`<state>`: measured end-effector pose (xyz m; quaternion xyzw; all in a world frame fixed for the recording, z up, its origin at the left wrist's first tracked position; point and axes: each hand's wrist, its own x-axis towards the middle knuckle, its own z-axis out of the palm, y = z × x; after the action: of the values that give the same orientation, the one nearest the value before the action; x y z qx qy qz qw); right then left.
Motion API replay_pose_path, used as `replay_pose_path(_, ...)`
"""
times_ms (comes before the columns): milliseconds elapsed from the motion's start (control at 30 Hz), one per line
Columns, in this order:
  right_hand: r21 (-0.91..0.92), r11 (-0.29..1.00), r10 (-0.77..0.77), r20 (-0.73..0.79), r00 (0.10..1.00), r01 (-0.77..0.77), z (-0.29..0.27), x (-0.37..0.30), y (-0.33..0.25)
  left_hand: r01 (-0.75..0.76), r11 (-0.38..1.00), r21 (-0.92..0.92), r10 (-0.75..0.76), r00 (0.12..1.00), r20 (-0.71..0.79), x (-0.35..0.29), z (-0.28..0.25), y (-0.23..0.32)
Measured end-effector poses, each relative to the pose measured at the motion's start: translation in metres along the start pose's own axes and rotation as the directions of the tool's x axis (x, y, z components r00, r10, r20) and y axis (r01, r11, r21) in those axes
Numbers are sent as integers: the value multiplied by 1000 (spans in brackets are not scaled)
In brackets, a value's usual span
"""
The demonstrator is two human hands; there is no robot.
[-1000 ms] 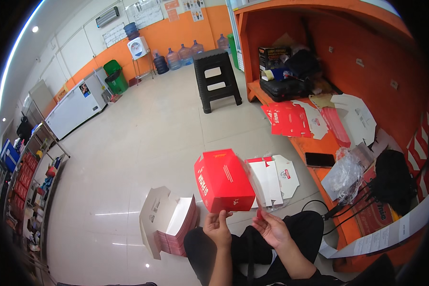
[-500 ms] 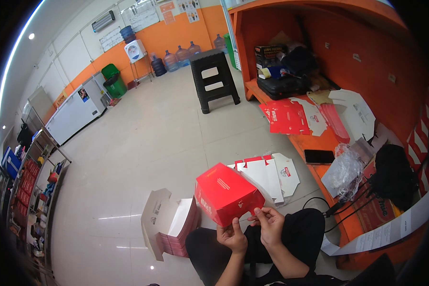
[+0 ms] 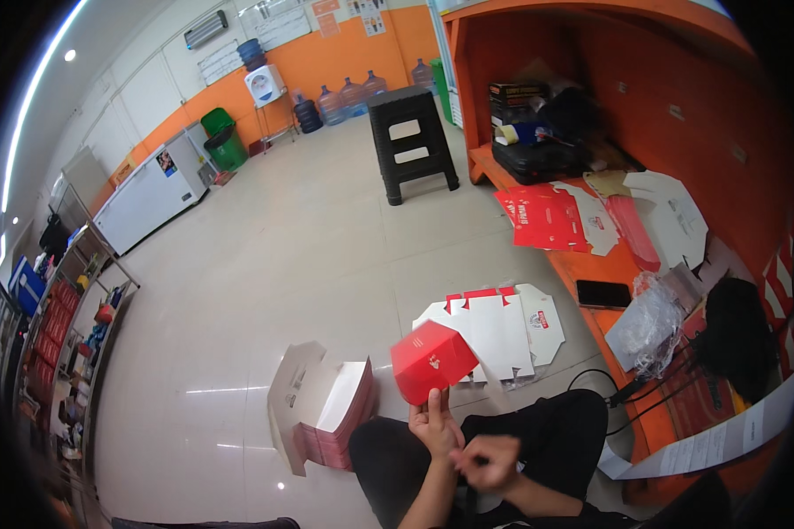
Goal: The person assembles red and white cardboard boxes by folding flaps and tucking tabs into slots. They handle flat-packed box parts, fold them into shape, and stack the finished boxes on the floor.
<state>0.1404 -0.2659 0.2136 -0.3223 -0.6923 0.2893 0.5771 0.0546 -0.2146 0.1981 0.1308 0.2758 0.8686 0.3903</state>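
Note:
A red folded carton box [image 3: 432, 360] is held up over my lap, tilted, with a pale flap trailing at its right side. My left hand [image 3: 435, 430] grips its lower edge, thumb in front and the other fingers mostly hidden. Off the box, my right hand [image 3: 490, 463] is close to my left wrist; its fingers look curled but are smeared by motion. A stack of nested cartons [image 3: 337, 432], white inside and red outside, stands on the floor to the left. Beyond the box lie flat white and red carton blanks [image 3: 498, 335].
At the right, an orange shelf [image 3: 569, 273] bears red carton sheets [image 3: 547, 220], a phone [image 3: 602, 294], crumpled clear plastic [image 3: 653, 322] and cables. A black stool [image 3: 410, 145] stands ahead. A loaded metal rack [image 3: 66, 331] is at the far left.
My right hand has come off the box and moved down toward my left wrist. The box has turned in my left hand and shifted slightly right. The view has swung a little.

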Motion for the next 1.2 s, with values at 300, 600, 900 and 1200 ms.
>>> replay_pose_path(300,609,613,572,98,814,-504,63,36,27,243,968,-68,-238,968,81,3,-63,3)
replay_pose_path(600,-351,930,77,479,874,110,223,114,107,78,861,503,35,977,-211,31,-162,100)
replay_pose_path(900,-452,863,368,869,332,227,360,39,135,401,810,427,33,696,-718,102,-305,84)
replay_pose_path(1200,-67,960,146,949,281,-273,308,48,138,577,536,616,398,471,-787,107,-355,73)
